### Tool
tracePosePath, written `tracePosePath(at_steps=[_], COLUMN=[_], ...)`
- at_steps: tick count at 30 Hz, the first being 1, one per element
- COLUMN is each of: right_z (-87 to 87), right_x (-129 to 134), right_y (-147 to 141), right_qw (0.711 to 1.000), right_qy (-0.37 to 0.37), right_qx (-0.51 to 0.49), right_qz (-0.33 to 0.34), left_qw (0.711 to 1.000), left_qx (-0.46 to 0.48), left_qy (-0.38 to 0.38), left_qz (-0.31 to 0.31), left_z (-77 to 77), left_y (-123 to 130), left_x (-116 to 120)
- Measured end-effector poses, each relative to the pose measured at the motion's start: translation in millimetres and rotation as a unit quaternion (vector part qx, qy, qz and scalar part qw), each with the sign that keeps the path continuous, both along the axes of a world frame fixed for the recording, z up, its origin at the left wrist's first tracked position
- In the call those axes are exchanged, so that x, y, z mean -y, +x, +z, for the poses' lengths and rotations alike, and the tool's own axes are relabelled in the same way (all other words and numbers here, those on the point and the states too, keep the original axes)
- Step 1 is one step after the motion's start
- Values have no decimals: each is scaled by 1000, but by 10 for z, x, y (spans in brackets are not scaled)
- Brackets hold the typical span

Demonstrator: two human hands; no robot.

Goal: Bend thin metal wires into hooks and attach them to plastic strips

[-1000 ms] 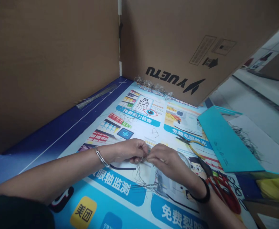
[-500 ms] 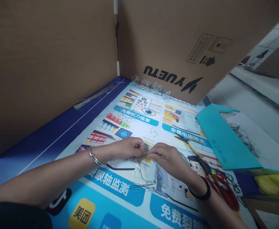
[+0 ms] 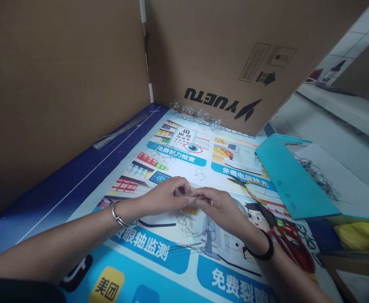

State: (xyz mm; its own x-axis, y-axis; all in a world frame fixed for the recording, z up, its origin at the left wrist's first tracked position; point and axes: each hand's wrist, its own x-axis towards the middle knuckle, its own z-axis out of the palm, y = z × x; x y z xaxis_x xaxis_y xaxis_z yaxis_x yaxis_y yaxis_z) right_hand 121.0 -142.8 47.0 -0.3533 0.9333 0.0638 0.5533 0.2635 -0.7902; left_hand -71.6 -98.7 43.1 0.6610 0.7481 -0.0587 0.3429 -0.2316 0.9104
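Observation:
My left hand (image 3: 168,197) and my right hand (image 3: 220,209) meet over the middle of a printed poster (image 3: 134,277), their thumbs and fingertips pinched together. Whatever is between the fingertips is too small and too covered to make out. Just below them lies a loose tangle of thin bent wire (image 3: 186,225), with several straight wires (image 3: 184,251) nearer to me. Beyond the hands is a small wire loop (image 3: 200,173). Yellow-handled pliers (image 3: 250,191) lie to the right of my right hand, and scissors with red handles (image 3: 301,252) are partly behind my right forearm.
Tall cardboard walls (image 3: 77,63) enclose the left and back. Clear and wiry bits (image 3: 193,112) are heaped along the back wall. Thin straight wires (image 3: 121,132) lie at the left. A teal box (image 3: 279,181) with many wire pieces (image 3: 317,174) stands right, near a yellow bag (image 3: 359,235).
My hands have come closer together, and the fingertips that were slightly apart now touch. The left fingers have straightened a little. The whole view has shifted slightly.

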Motion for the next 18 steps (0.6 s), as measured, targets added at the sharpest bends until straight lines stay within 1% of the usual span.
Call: tracePosePath(at_steps=[4,8,12,18], right_z=[6,-19,-26,-10], right_x=[16,16,10,-3], right_y=[-11,-12,-15,19], right_qw=[997,994,991,992], right_qy=[-61,-78,-80,-49], right_qx=[-46,-76,-101,-103], right_qz=[-23,-31,-30,-50], left_qw=[998,994,993,992], left_qx=[-26,-41,-58,-45], left_qy=[52,104,100,112], left_qz=[-1,-3,0,-20], left_z=[-23,-17,-11,0], left_y=[47,102,132,130], left_x=[5,22,44,58])
